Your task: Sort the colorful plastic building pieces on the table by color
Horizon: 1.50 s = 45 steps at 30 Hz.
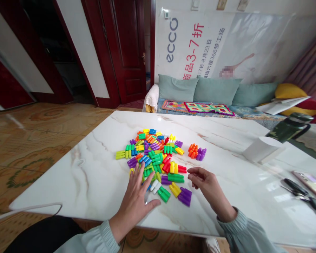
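- White marble-veined surface (94, 175), glossy, is seen in a living room with a teal-cushioned sofa (216, 92) and dark red doors behind.
- A heap of plastic building pieces (155, 154) in many bright colours is spread at the middle of the surface; each piece is a short cluster of rounded pegs, smooth and hard-looking.
- The left hand (137, 200) is laid flat at the near edge of the heap, fingers spread wide, nothing held.
- The right hand (205, 184) is loosely curled and empty, its fingertips just beside a green piece (176, 177) and a red piece (181, 169).
- Sorting or picking appears to be in hand; a light pinch on one single piece seems called for.
- An orange-and-purple assembly (197, 151) is set slightly apart on the right.
- A white box (262, 149), a dark green bottle (289, 127) and a phone (312, 183) are placed at the far right.
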{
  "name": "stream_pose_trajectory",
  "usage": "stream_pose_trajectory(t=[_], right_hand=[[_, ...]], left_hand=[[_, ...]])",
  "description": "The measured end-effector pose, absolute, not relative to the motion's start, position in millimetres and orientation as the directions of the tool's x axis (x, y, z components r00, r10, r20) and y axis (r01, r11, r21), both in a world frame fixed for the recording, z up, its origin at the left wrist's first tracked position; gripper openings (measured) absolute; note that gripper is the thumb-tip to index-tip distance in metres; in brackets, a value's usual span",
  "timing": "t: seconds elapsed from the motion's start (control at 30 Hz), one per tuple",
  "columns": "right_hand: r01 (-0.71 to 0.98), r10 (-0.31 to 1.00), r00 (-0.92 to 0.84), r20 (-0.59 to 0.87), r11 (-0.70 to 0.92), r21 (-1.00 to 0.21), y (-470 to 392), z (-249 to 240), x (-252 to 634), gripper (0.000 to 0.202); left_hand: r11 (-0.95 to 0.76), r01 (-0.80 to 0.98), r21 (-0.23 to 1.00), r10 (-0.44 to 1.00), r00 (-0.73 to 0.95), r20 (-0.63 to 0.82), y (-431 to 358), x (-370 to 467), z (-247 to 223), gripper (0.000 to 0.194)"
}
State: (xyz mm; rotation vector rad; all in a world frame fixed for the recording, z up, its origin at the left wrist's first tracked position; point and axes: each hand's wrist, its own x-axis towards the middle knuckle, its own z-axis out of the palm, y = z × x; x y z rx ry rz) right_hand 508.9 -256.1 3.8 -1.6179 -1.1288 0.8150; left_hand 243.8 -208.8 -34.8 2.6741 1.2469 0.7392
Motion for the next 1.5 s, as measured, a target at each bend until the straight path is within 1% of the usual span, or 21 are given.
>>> stream_pose_trajectory(t=[0.03, 0.07, 0.13, 0.2, 0.27, 0.33, 0.47, 0.5, 0.57, 0.67, 0.77, 0.9, 1.03, 1.1, 1.2, 1.27, 1.33, 1.4, 1.5], right_hand=[[0.322, 0.941, 0.338, 0.002, -0.113, -0.94, -257.9, 3.8, 508.4, 0.033], [0.39, 0.944, 0.329, 0.026, -0.111, -0.914, -260.0, 3.9, 508.7, 0.03], [0.571, 0.951, 0.291, 0.104, -0.085, -0.816, -265.0, 4.9, 509.7, 0.022], [0.711, 0.961, 0.229, 0.156, -0.056, -0.701, -270.5, 6.2, 509.0, 0.017], [0.789, 0.976, 0.174, 0.134, -0.057, -0.612, -275.5, 7.4, 505.7, 0.014], [0.846, 0.987, 0.145, 0.069, -0.088, -0.526, -279.2, 8.7, 500.9, 0.014], [0.924, 0.994, 0.1, -0.044, -0.109, -0.367, -282.3, 12.2, 492.8, 0.036], [0.937, 0.994, 0.085, -0.062, -0.101, -0.334, -282.4, 13.1, 492.0, 0.037], [0.957, 0.994, 0.076, -0.076, -0.094, -0.274, -281.6, 14.3, 492.5, 0.031], [0.97, 0.992, 0.109, -0.056, -0.119, -0.212, -279.1, 13.9, 496.9, 0.021], [0.967, 0.988, 0.152, -0.028, -0.154, -0.201, -276.3, 11.4, 501.1, 0.02], [0.964, 0.988, 0.154, 0.018, -0.146, -0.224, -272.5, 8.3, 504.2, 0.022], [0.963, 0.986, 0.163, 0.02, -0.155, -0.222, -267.7, 8.3, 510.3, 0.026], [0.956, 0.984, 0.175, 0.041, -0.16, -0.247, -263.8, 9.1, 514.0, 0.025], [0.936, 0.971, 0.208, 0.12, -0.162, -0.312, -254.9, 8.5, 516.8, 0.019], [0.934, 0.966, 0.193, 0.174, -0.126, -0.335, -247.3, 5.7, 516.5, 0.021], [0.94, 0.97, 0.153, 0.191, -0.084, -0.33, -239.5, 1.8, 515.1, 0.029], [0.95, 0.976, 0.128, 0.174, -0.07, -0.304, -232.6, -1.6, 513.5, 0.033], [0.957, 0.981, 0.132, 0.145, -0.088, -0.275, -225.8, -3.5, 511.8, 0.032]], left_hand=[[-0.667, 0.69, 0.283, 0.738, 0.557, 0.381, -209.2, 243.6, -35.3, 0.084], [-0.672, 0.686, 0.281, 0.734, 0.564, 0.378, -209.4, 243.3, -36.1, 0.078], [-0.68, 0.679, 0.277, 0.727, 0.576, 0.375, -209.4, 242.8, -37.4, 0.071], [-0.685, 0.676, 0.273, 0.724, 0.584, 0.368, -209.6, 242.8, -37.2, 0.068], [-0.685, 0.675, 0.274, 0.724, 0.588, 0.362, -210.0, 243.2, -35.7, 0.066], [-0.689, 0.671, 0.274, 0.721, 0.595, 0.355, -210.6, 243.8, -33.9, 0.063], [-0.701, 0.66, 0.271, 0.71, 0.609, 0.352, -211.4, 244.1, -32.7, 0.057], [-0.704, 0.656, 0.27, 0.707, 0.612, 0.355, -211.5, 244.0, -32.9, 0.055], [-0.716, 0.645, 0.266, 0.695, 0.624, 0.357, -211.3, 243.8, -33.0, 0.05], [-0.739, 0.621, 0.262, 0.673, 0.654, 0.347, -210.6, 243.6, -32.4, 0.047], [-0.752, 0.607, 0.256, 0.658, 0.671, 0.343, -209.8, 243.6, -31.9, 0.048], [-0.763, 0.595, 0.253, 0.645, 0.672, 0.365, -209.2, 243.5, -32.3, 0.048], [-0.766, 0.588, 0.258, 0.641, 0.675, 0.365, -209.0, 242.9, -31.8, 0.045], [-0.767, 0.589, 0.256, 0.641, 0.678, 0.359, -208.9, 242.6, -31.6, 0.044], [-0.768, 0.591, 0.248, 0.639, 0.681, 0.357, -208.9, 242.0, -32.3, 0.044], [-0.768, 0.591, 0.246, 0.638, 0.68, 0.361, -209.0, 241.9, -32.9, 0.043], [-0.77, 0.589, 0.246, 0.636, 0.68, 0.364, -209.2, 241.9, -33.0, 0.043], [-0.773, 0.585, 0.247, 0.633, 0.682, 0.366, -209.5, 242.0, -32.6, 0.043], [-0.771, 0.584, 0.254, 0.635, 0.678, 0.37, -209.7, 242.5, -31.8, 0.043]])
